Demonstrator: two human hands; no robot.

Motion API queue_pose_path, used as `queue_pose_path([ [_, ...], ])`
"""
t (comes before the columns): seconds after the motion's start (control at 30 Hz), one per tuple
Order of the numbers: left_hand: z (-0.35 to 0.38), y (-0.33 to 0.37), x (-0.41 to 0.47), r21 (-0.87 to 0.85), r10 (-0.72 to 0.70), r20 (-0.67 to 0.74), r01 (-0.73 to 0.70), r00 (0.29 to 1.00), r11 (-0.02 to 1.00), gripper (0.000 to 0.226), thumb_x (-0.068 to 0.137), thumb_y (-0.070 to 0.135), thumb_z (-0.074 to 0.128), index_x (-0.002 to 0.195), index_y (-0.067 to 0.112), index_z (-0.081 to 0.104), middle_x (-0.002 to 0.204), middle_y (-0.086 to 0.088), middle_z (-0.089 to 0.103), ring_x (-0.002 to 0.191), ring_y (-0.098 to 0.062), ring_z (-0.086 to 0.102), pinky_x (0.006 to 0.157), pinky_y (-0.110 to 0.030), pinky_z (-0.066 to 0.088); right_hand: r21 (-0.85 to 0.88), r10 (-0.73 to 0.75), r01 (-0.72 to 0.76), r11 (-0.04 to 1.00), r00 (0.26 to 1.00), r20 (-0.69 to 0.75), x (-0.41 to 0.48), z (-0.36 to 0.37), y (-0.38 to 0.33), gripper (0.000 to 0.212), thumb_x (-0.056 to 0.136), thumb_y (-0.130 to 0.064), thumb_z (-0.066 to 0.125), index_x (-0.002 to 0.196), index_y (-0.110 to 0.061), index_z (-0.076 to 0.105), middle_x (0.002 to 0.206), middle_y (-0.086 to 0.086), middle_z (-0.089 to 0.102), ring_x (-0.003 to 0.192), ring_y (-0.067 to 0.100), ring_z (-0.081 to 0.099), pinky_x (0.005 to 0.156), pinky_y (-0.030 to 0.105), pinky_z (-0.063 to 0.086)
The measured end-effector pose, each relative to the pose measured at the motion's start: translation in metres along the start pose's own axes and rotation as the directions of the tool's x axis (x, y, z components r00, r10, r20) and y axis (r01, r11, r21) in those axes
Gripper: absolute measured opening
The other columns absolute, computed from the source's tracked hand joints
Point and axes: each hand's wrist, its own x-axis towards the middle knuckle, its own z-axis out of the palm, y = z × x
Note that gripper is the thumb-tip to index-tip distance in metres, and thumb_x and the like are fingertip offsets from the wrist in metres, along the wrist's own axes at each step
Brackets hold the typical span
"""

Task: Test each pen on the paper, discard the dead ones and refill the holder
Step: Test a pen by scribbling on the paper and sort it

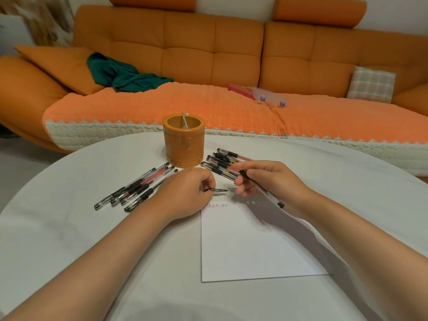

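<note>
Evidently uncapped for testing: the left hand pinches a pen cap just beyond the paper, while the right hand grips the pen; holder stands farther off.

The paper is showing a handwritten row of 正 characters along its top edge, one in red. The print on the pen cap is staying illegible.
</note>
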Motion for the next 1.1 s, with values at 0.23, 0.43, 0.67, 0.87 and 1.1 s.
queue_pose_path([
  [0.23, 0.012, -0.004, 0.001, 0.015, 0.017, -0.002, -0.017, 1.0, 1.0, 0.015, 0.086, 0.028, 0.057, 0.096, 0.037, 0.062, 0.093, 0.019, 0.057, 0.098, -0.003, 0.045, 0.078, -0.029, 0.043, 0.098, -0.041, 0.036, 0.994, 0.998, 0.05, 0.002, 0.003, 0.024, 0.037, 0.092, 0.009, 0.055, 0.127, -0.001, 0.061, 0.088, 0.015, 0.063, 0.075, 0.024, 0.061, 0.059, 0.031, 0.04],
  [0.43, 0.021, -0.007, 0.0, 0.005, 0.052, -0.009, -0.052, 0.999, 0.999, 0.029, 0.078, 0.062, 0.065, 0.097, 0.041, 0.059, 0.092, 0.018, 0.052, 0.099, -0.005, 0.043, 0.078, -0.027, 0.042, -0.097, -0.004, -0.002, 0.995, 0.998, -0.06, 0.003, 0.01, 0.029, 0.025, 0.103, -0.012, 0.046, 0.099, -0.005, 0.069, 0.07, 0.019, 0.063, 0.049, 0.027, 0.056, 0.045, 0.028, 0.023],
  [0.67, 0.02, -0.008, 0.0, -0.008, 0.073, -0.012, -0.074, 0.997, 0.997, 0.029, 0.078, 0.063, 0.066, 0.096, 0.042, 0.061, 0.098, 0.02, 0.056, 0.099, -0.003, 0.043, 0.079, -0.026, 0.043, -0.272, -0.024, 0.007, 0.962, 0.998, -0.057, -0.002, 0.015, 0.025, 0.014, 0.083, 0.008, 0.059, 0.084, -0.005, 0.06, 0.071, 0.025, 0.069, 0.052, 0.024, 0.06, 0.044, 0.024, 0.039],
  [0.87, 0.02, -0.008, 0.0, -0.056, 0.071, -0.011, -0.071, 0.997, 0.996, 0.025, 0.077, 0.059, 0.069, 0.094, 0.041, 0.063, 0.096, 0.019, 0.057, 0.099, -0.005, 0.045, 0.083, -0.029, 0.046, -0.403, -0.122, 0.097, 0.91, 0.992, -0.038, 0.002, 0.017, 0.031, 0.015, 0.076, 0.001, 0.068, 0.068, -0.003, 0.056, 0.055, 0.001, 0.06, 0.048, 0.016, 0.052, 0.049, 0.026, 0.041],
  [1.1, 0.021, -0.011, 0.001, -0.087, 0.07, -0.006, -0.07, 0.998, 0.994, 0.026, 0.078, 0.057, 0.07, 0.096, 0.04, 0.064, 0.097, 0.018, 0.057, 0.101, -0.006, 0.046, 0.086, -0.029, 0.045, -0.382, -0.186, 0.149, 0.912, 0.98, -0.064, 0.004, 0.02, 0.039, 0.014, 0.071, -0.004, 0.065, 0.066, -0.002, 0.052, 0.056, 0.006, 0.056, 0.051, 0.017, 0.048, 0.05, 0.027, 0.037],
])
